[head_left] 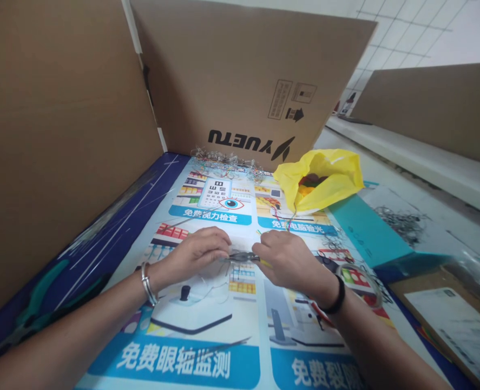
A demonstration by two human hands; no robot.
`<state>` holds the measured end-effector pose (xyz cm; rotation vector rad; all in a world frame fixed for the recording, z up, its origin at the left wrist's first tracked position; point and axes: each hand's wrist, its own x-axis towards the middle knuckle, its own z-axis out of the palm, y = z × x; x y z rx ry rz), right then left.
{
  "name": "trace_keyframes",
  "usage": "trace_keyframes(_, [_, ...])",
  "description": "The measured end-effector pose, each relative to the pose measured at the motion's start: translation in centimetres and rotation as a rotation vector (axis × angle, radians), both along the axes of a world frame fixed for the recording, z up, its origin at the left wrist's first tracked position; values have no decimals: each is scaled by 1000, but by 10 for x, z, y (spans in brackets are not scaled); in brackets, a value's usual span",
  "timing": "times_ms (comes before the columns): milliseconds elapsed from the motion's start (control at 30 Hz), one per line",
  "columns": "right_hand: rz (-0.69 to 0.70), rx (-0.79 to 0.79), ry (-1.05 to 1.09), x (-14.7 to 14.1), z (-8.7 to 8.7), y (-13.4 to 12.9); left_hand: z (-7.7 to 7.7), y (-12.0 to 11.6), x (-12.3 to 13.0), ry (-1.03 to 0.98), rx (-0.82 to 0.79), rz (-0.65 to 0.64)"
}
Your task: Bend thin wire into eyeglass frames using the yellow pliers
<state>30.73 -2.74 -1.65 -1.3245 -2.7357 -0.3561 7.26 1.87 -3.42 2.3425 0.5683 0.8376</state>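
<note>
My right hand [286, 261] is closed around the yellow handles of small pliers [243, 256], whose grey jaws point left. Opposite it, my left hand [203, 250] has its thumb and fingers pinched together at the tips of the jaws. A faint thin wire [225, 273] trails below the left fingertips; its end in the pinch is hidden. Coloured strands [291, 216] rise just behind my right hand. Under both hands lies a printed poster sheet [243, 319].
Cardboard panels [240, 70] stand left and behind. A clear wire tangle [227, 162] lies at the back, with a yellow bag [324, 184] beside it. Teal-handled pliers [40, 298] lie left. At right are a wire coil [365, 281], a teal box [369, 233] and dark wire pieces [400, 222].
</note>
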Motion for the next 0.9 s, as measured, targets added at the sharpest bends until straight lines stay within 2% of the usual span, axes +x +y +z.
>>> trace_keyframes(100, [-100,12,116,2,-6,5,-4,1,1,-48,-61,153])
trace_keyframes(167, [-201,-29,297,1,-12,8,-7,2,1,-82,-98,252])
trace_keyframes(300, [-278,-298,681,-14,-23,7,-10,2,3,-113,-140,351])
trace_keyframes(400, [-333,-349,860,-29,-31,2,-10,-1,6,-126,-247,361])
trace_keyframes(567, [-327,-433,1026,-37,-40,0,-10,-7,11,-159,-638,358])
trace_keyframes(667, [-316,-512,1155,-36,-41,1,-12,-9,11,-231,-816,320])
trace_keyframes(767, [-318,-605,1319,-34,-43,1,-14,-8,11,-303,-907,281])
trace_keyframes(900, [-304,-685,1464,-35,-48,0,-14,-6,10,-309,-933,288])
